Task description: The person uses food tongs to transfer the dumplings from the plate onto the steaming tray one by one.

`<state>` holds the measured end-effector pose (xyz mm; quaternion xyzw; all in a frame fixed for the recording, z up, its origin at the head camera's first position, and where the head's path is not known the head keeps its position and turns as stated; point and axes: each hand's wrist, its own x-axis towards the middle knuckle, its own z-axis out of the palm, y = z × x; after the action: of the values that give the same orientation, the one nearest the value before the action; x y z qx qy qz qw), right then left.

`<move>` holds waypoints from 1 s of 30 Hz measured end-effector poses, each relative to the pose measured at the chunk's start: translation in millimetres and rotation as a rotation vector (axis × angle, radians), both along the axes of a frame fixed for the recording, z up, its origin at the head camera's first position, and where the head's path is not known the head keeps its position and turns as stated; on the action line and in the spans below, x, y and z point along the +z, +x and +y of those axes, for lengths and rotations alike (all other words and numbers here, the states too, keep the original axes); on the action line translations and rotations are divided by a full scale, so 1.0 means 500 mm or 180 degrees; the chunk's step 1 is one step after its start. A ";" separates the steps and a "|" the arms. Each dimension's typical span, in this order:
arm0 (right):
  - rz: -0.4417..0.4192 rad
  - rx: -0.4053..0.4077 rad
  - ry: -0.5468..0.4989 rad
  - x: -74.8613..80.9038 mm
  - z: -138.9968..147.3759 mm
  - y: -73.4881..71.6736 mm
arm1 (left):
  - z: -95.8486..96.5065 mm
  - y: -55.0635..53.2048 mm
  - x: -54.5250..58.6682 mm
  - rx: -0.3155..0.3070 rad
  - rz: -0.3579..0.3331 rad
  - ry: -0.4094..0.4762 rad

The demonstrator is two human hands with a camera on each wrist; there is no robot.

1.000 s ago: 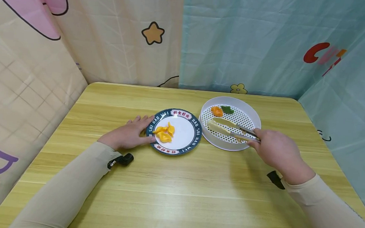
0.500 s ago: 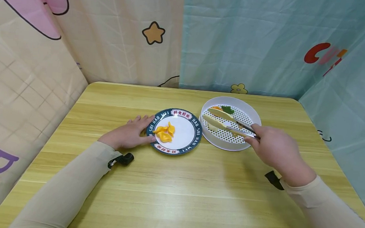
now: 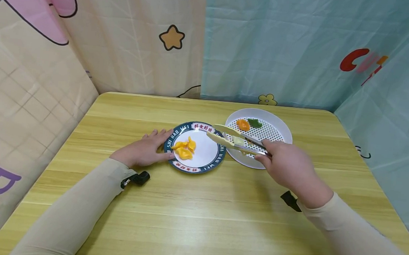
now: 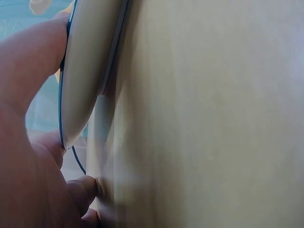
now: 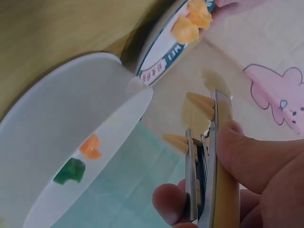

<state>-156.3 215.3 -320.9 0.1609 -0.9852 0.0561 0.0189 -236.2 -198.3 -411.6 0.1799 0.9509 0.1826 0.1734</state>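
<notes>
In the head view my right hand (image 3: 289, 166) holds metal tongs with pale yellow tips (image 3: 220, 140), the tips spread over the plate's right rim. My left hand (image 3: 146, 149) touches the left rim of a white plate (image 3: 206, 147) with a dark blue lettered border, its fingers spread and thumb over the edge. Several yellow dumplings (image 3: 184, 153) lie on the plate's left side. In the white perforated steamer tray (image 3: 280, 127) are an orange dumpling (image 3: 242, 125) and a green one (image 3: 255, 123). A pale piece (image 3: 238, 140) shows between the tong arms.
The wooden table (image 3: 190, 218) is bounded by patterned curtains (image 3: 268, 48) at the back and both sides. Plate and steamer tray stand side by side, the tray on the right. A black wrist camera (image 3: 141, 177) sits by the left cuff.
My right hand has moved left with the tongs, from over the steamer tray to the plate's right rim. The orange dumpling shows fully again. My left hand and the plate have stayed put.
</notes>
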 end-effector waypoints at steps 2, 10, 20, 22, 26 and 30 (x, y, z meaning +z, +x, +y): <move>-0.0032 0.0038 -0.0012 -0.004 -0.014 0.000 | 0.000 0.000 0.000 0.0001 0.0005 -0.0005; -0.0097 0.0249 -0.0043 -0.023 -0.063 -0.003 | -0.001 -0.002 0.000 -0.0012 0.0009 -0.0010; -0.0087 0.0286 0.0066 -0.040 -0.090 -0.007 | -0.002 -0.001 -0.001 -0.0016 0.0000 0.0004; -0.0091 0.0293 0.0091 -0.042 -0.093 -0.009 | -0.001 0.000 0.000 -0.0016 0.0001 -0.0001; -0.0061 0.0302 0.0162 -0.045 -0.098 -0.010 | 0.000 0.001 0.003 -0.0013 -0.0011 0.0007; 0.0054 0.0327 0.0208 -0.049 -0.101 -0.010 | 0.000 0.002 0.005 0.0000 -0.0019 0.0017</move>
<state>-161.1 165.0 -345.5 0.2122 -0.9768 0.0235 0.0190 -235.2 -198.2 -409.4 0.1799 0.9499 0.1858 0.1757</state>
